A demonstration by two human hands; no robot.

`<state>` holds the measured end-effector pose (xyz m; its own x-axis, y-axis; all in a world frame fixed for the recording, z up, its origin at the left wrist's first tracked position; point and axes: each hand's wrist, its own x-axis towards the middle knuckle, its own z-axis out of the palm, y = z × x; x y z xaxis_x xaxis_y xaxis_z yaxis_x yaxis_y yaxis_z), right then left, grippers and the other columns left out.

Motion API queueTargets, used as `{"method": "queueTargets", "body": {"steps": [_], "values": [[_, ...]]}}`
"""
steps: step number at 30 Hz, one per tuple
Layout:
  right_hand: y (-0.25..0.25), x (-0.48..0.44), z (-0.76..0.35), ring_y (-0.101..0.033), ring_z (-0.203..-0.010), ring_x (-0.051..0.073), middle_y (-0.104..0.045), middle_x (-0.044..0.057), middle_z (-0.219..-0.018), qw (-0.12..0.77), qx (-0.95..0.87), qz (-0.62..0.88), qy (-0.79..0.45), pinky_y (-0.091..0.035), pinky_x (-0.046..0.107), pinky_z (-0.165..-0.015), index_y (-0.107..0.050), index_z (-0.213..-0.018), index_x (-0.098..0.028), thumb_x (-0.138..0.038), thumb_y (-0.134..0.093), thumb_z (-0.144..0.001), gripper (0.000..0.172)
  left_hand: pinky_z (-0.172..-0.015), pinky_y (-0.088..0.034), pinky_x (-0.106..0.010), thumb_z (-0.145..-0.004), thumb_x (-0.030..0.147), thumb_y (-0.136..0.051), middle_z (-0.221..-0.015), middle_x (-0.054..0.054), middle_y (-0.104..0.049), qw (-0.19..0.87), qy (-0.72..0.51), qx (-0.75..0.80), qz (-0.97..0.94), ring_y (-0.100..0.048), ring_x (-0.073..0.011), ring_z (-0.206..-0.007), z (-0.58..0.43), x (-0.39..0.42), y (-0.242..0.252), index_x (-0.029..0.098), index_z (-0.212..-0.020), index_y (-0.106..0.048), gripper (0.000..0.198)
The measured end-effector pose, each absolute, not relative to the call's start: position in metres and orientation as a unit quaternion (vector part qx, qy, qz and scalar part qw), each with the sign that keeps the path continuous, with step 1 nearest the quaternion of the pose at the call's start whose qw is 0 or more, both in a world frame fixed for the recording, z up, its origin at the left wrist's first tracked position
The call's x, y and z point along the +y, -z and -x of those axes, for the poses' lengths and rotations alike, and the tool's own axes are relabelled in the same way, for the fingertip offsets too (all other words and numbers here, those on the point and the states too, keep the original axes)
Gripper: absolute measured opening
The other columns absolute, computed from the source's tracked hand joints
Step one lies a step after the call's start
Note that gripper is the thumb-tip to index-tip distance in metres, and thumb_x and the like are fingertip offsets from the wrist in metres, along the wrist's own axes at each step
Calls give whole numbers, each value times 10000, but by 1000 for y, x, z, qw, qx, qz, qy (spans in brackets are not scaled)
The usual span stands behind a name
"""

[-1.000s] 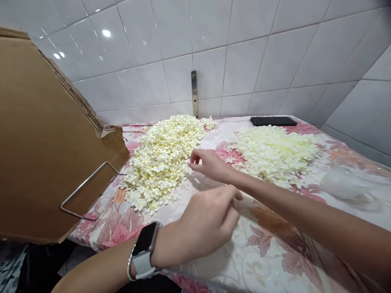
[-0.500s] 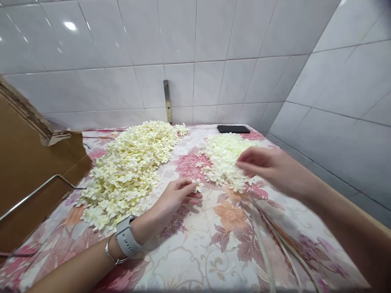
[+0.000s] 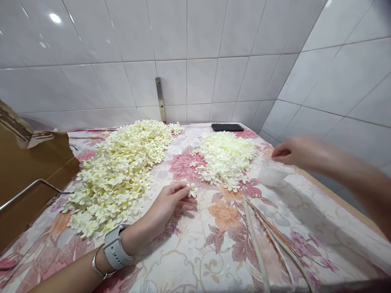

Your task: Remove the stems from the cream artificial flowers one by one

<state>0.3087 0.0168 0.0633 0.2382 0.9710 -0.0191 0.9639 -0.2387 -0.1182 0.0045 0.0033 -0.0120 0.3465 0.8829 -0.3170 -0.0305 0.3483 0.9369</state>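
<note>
Between the thumb and fingers of my left hand [image 3: 171, 201] is a single small white artificial-looking flower [image 3: 192, 190], its petals facing up. My right hand [image 3: 305, 152] hovers at a small whitish, see-through bowl [image 3: 271, 177], its fingertips pinched together at the rim. What those fingertips hold, if anything, is hidden. Left of the bowl lies a loose heap of white flowers [image 3: 224, 156]. A larger heap of pale yellow-white flowers [image 3: 122, 162] spreads beyond my left forearm.
A floral cloth [image 3: 195, 260] covers the table. Several cords [image 3: 256, 240] run toward the front edge. A black phone [image 3: 227, 127] lies at the back by the tiled wall [image 3: 201, 81]. An open cardboard box [image 3: 39, 171] with a bent metal rod [image 3: 23, 194] stands at left.
My right hand has moved right, from above the smaller heap to the bowl, which now shows. My left hand still pinches the flower. The view has shifted slightly right.
</note>
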Motion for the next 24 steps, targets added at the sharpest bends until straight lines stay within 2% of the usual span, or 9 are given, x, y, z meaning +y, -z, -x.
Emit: {"method": "queueTargets", "body": {"steps": [2,5,7,9,10,12,14,18,24], "values": [[-76,10,-294,-585,-679,234,-654,88,-753,96,-604,787,-83,-442,369,-585,-661,-721,-175,-261,-559,-832,173,-595,-522,-234,-754,302,-648,-699,-36,-637,684,-334,452,-465,-650,-148,-639,-4,2,12,151,-715,-552,183],[-69,2,-247,-599,-657,184,-661,69,-767,191,-647,699,-237,-454,334,-623,-632,-736,-189,-365,-478,-868,269,-589,-499,-224,-784,316,-621,-736,-17,-613,659,-345,443,-501,-651,-157,-709,-2,1,13,166,-769,-564,161],[-46,-1,-208,-616,-622,173,-666,84,-790,222,-648,620,-382,-487,328,-598,-615,-809,-176,-476,-391,-886,382,-596,-478,-224,-812,320,-590,-772,-14,-612,603,-356,440,-562,-636,-157,-738,-1,1,13,178,-802,-587,142],[-16,-1,-175,-634,-677,187,-647,101,-791,278,-603,500,-557,-508,337,-630,-579,-854,-157,-562,-337,-877,472,-656,-469,-244,-831,297,-567,-855,-29,-624,509,-368,437,-643,-616,-170,-814,1,2,13,188,-822,-631,126],[-3,0,-163,-628,-684,182,-637,92,-768,289,-588,466,-595,-509,337,-642,-566,-846,-160,-584,-317,-873,492,-707,-463,-261,-835,273,-560,-905,-37,-625,453,-374,435,-682,-602,-179,-866,2,3,13,195,-829,-652,121],[18,0,-150,-593,-648,158,-599,53,-718,317,-559,417,-643,-492,322,-636,-531,-852,-173,-586,-346,-870,453,-814,-434,-290,-832,223,-560,-983,-46,-609,348,-380,435,-738,-569,-194,-962,5,6,14,207,-822,-676,117],[29,0,-148,-520,-584,124,-531,7,-653,339,-540,390,-665,-448,285,-599,-507,-800,-181,-568,-412,-866,403,-866,-406,-299,-826,213,-572,-1024,-48,-596,292,-380,440,-759,-545,-197,-1014,8,8,14,211,-830,-667,96],[34,-3,-154,-395,-528,81,-433,-34,-640,370,-509,363,-687,-322,237,-523,-493,-745,-180,-556,-488,-852,390,-823,-405,-280,-872,276,-517,-1067,-47,-590,287,-407,465,-732,-532,-189,-1035,12,11,12,212,-939,-576,109],[29,-3,-159,-288,-465,62,-400,-58,-592,384,-452,368,-716,-191,229,-453,-584,-904,-174,-488,-605,-812,328,-816,-396,-266,-912,295,-439,-992,-39,-589,289,-459,478,-690,-534,-182,-989,15,11,11,211,-973,-542,146]]}}
